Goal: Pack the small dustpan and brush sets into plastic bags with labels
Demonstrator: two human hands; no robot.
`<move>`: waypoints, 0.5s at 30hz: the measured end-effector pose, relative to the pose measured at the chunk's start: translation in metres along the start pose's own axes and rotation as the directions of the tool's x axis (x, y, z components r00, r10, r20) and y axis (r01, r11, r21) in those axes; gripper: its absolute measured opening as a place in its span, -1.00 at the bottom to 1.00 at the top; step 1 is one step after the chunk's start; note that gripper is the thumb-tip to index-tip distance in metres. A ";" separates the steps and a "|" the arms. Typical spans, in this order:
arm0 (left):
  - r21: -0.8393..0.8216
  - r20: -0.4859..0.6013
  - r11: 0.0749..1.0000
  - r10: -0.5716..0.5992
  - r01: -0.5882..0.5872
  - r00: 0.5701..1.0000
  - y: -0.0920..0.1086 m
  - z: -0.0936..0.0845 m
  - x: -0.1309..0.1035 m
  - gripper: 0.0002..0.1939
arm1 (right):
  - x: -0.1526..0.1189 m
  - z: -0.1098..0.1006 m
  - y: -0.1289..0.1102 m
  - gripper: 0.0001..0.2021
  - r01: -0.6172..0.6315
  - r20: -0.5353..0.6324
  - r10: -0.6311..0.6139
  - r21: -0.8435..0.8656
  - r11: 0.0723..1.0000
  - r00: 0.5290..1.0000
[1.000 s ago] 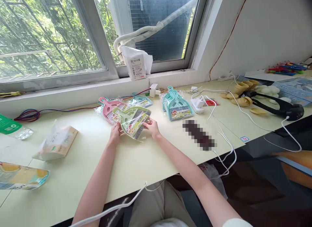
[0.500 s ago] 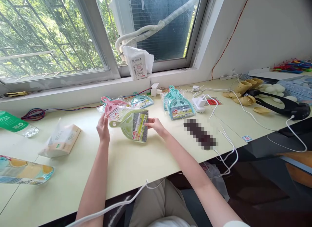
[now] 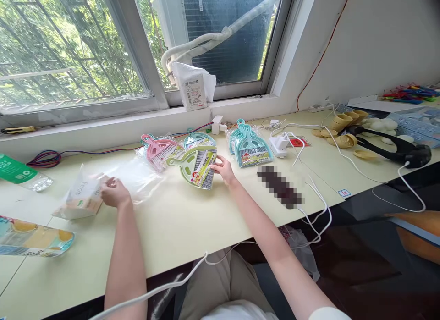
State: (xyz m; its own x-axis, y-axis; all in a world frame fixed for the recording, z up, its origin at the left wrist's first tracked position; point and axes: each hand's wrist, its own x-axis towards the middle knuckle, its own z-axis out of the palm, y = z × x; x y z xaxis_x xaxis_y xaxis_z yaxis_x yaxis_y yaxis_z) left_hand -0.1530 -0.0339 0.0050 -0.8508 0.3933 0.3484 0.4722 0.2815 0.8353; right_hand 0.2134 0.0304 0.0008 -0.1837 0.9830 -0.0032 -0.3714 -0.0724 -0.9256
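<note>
My right hand (image 3: 223, 170) grips the right edge of a light green dustpan and brush set (image 3: 184, 166), just above the table. Its brush bristles and printed card face up, with the handle toward the left. In my closed left hand (image 3: 115, 191) is a clear plastic bag (image 3: 139, 178), stretched out toward the right, apart from the green set. Just behind lies a pink dustpan set (image 3: 158, 148) in wrapping. A teal dustpan set (image 3: 199, 140) is beside it, and more wrapped teal dustpan sets (image 3: 252, 143) are stacked to the right.
A tissue pack (image 3: 80, 198) touches or nearly touches my left hand. Left of it are a bottle (image 3: 20, 171) and a printed pouch (image 3: 37, 237). White chargers (image 3: 280, 146), cables, yellow cups (image 3: 342, 123) and a black headset-like strap (image 3: 395, 146) lie on the right.
My left hand has moved left and down, drawing the clear bag off the green dustpan set. My right hand still holds the set, which has turned and shifted slightly right and up.
</note>
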 end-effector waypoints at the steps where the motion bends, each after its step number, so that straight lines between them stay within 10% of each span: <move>1: 0.082 -0.135 0.997 0.013 -0.002 0.991 -0.001 -0.006 0.003 -0.60 | 0.001 0.000 0.002 -0.46 0.007 -0.032 -0.007 0.024 1.000 0.999; 3: 0.125 -0.279 0.986 0.140 -0.109 0.950 0.008 -0.009 -0.005 -0.42 | 0.000 0.002 0.006 -0.49 0.021 -0.067 -0.016 0.075 0.997 0.998; 6: -0.120 -0.015 0.927 0.356 -0.355 0.935 0.039 0.009 -0.045 -0.51 | -0.003 0.009 0.014 -0.52 0.020 -0.070 -0.010 0.146 0.989 0.998; 8: -0.407 0.359 0.903 0.295 -0.136 0.885 0.059 0.029 -0.081 -0.63 | -0.006 0.013 0.018 -0.54 0.005 -0.046 0.002 0.160 0.987 0.999; 10: -0.465 0.723 0.858 0.224 0.220 0.654 0.070 0.047 -0.113 -0.58 | -0.007 0.015 0.020 -0.61 -0.005 -0.015 0.007 0.130 0.991 1.000; 12: -0.445 0.831 0.800 0.201 0.403 0.519 0.070 0.058 -0.132 -0.54 | -0.004 0.015 0.021 -0.70 -0.030 0.008 0.029 0.052 0.998 1.000; 15: -0.443 0.807 0.763 0.111 0.471 0.580 0.059 0.064 -0.130 -0.54 | 0.005 0.006 0.021 -0.74 -0.085 -0.061 0.077 -0.138 0.987 0.995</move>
State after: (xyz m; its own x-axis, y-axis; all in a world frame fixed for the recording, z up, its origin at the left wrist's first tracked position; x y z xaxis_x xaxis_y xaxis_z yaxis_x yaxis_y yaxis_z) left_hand 0.0000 -0.0124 -0.0183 -0.2552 0.9657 -0.0484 -0.1425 0.0120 0.9897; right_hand 0.1990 0.0331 -0.0167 -0.1558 0.9829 -0.0978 -0.2251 -0.1317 -0.9654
